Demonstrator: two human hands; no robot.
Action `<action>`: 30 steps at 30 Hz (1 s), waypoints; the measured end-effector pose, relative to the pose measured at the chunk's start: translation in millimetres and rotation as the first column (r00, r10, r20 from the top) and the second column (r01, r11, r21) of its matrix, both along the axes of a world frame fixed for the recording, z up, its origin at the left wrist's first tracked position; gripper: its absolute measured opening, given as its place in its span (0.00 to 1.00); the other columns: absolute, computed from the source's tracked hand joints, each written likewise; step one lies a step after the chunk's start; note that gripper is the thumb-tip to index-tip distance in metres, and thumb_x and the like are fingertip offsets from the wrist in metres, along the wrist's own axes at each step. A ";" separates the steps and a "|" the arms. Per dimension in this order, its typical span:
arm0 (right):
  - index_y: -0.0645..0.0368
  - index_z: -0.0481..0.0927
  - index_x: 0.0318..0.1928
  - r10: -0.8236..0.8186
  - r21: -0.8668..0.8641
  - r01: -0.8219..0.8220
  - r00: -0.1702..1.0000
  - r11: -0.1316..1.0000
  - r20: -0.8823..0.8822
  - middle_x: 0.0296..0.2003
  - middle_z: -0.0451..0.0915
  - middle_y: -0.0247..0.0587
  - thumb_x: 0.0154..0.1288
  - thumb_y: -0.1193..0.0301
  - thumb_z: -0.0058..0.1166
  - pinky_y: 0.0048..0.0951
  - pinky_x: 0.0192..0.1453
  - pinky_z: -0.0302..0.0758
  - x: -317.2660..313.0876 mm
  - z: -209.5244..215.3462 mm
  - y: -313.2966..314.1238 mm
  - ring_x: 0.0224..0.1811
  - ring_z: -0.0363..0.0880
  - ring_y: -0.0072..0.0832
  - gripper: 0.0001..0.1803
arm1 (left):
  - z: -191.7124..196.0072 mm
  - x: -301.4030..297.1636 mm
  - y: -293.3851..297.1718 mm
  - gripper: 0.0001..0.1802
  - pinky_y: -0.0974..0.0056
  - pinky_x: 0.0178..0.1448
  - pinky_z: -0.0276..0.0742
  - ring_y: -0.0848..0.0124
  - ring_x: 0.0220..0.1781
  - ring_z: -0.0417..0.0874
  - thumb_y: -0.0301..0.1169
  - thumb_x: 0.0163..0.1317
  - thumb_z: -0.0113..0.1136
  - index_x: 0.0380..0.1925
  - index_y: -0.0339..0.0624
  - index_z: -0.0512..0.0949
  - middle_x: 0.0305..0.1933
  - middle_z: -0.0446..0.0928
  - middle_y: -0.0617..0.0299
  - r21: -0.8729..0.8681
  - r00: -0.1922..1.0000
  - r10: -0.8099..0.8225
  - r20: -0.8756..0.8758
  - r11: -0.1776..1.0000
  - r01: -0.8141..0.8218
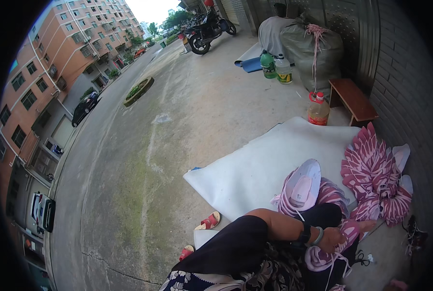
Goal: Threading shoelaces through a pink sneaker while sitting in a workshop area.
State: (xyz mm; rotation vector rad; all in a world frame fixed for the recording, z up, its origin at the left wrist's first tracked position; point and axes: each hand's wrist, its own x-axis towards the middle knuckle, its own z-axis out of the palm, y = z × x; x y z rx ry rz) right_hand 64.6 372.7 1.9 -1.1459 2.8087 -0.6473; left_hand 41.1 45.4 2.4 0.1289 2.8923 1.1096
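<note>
My left hand (331, 239), with a dark watch and a pale bracelet at its wrist, is closed on a pink-and-white fabric shoe upper (320, 259) over my lap. White laces hang from the piece. At its far right edge, a small part of my right hand (366, 226) shows against the pink fabric; most of that hand is hidden, so its grip is unclear. Just beyond my left forearm stands a pink shoe piece (301, 189) with a pale insole showing. More pink-and-white shoe pieces (371, 174) lie fanned in a pile on the right.
A white sheet (255, 169) covers the ground ahead. Past it stand a jug (318, 111) with a red cap, a low wooden stool (354, 99), two bottles (276, 70) and a large tied sack (313, 53). Red sandals (209, 221) lie left; a motorcycle (207, 34) is parked farther off.
</note>
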 end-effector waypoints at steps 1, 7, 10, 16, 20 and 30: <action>0.67 0.76 0.43 -0.049 -0.080 0.069 0.973 0.994 0.226 0.35 0.79 0.50 0.59 0.68 0.52 0.32 0.39 0.75 -1.0 1.8 -12.1 0.35 0.78 0.36 0.16 | 9.5 0.6 -0.1 0.19 0.57 0.43 0.72 0.53 0.40 0.77 0.30 0.35 0.61 0.32 0.39 0.74 0.32 0.76 0.49 0.062 0.998 0.040 0.038 0.997 -0.042; 0.62 0.64 0.57 -0.037 -0.215 0.119 0.936 0.969 0.350 0.43 0.75 0.49 0.55 0.60 0.57 0.31 0.44 0.73 -30.4 13.4 -99.8 0.39 0.75 0.36 0.32 | -2.8 2.2 21.7 0.15 0.57 0.44 0.65 0.60 0.42 0.72 0.32 0.30 0.61 0.26 0.45 0.77 0.30 0.74 0.59 -0.092 0.897 -0.057 -0.438 0.996 0.019; 0.66 0.70 0.43 0.016 -0.432 0.043 0.991 0.901 0.132 0.30 0.73 0.46 0.57 0.70 0.50 0.32 0.34 0.71 -18.2 25.6 -148.7 0.31 0.75 0.33 0.15 | -2.4 3.9 40.3 0.10 0.56 0.45 0.60 0.64 0.41 0.69 0.38 0.31 0.60 0.17 0.48 0.78 0.30 0.73 0.63 -0.250 0.883 -0.221 -0.414 0.960 0.123; 0.67 0.66 0.50 0.005 -0.295 0.061 0.977 0.954 0.215 0.41 0.72 0.56 0.54 0.69 0.54 0.34 0.45 0.70 -33.1 -9.3 -134.7 0.43 0.75 0.43 0.24 | -23.7 -0.5 51.3 0.13 0.58 0.45 0.60 0.64 0.40 0.68 0.38 0.31 0.60 0.19 0.43 0.76 0.29 0.70 0.61 -0.121 0.954 -0.072 -0.291 0.992 0.038; 0.67 0.66 0.49 -0.055 -0.341 0.188 0.929 0.921 0.365 0.39 0.75 0.57 0.53 0.75 0.53 0.37 0.42 0.73 -34.8 -3.1 -136.4 0.41 0.76 0.47 0.22 | -19.1 -4.1 37.8 0.07 0.59 0.40 0.64 0.63 0.38 0.69 0.31 0.35 0.58 0.17 0.42 0.75 0.29 0.70 0.60 -0.228 0.925 -0.112 -0.364 0.973 0.029; 0.60 0.62 0.50 -0.110 -0.460 0.332 0.889 0.824 0.445 0.31 0.77 0.51 0.48 0.73 0.56 0.36 0.35 0.75 -39.4 -25.3 -136.5 0.32 0.78 0.45 0.27 | 3.6 0.4 13.1 0.09 0.57 0.47 0.65 0.58 0.43 0.71 0.22 0.37 0.60 0.24 0.44 0.77 0.40 0.73 0.58 0.010 0.964 -0.012 -0.266 1.000 0.016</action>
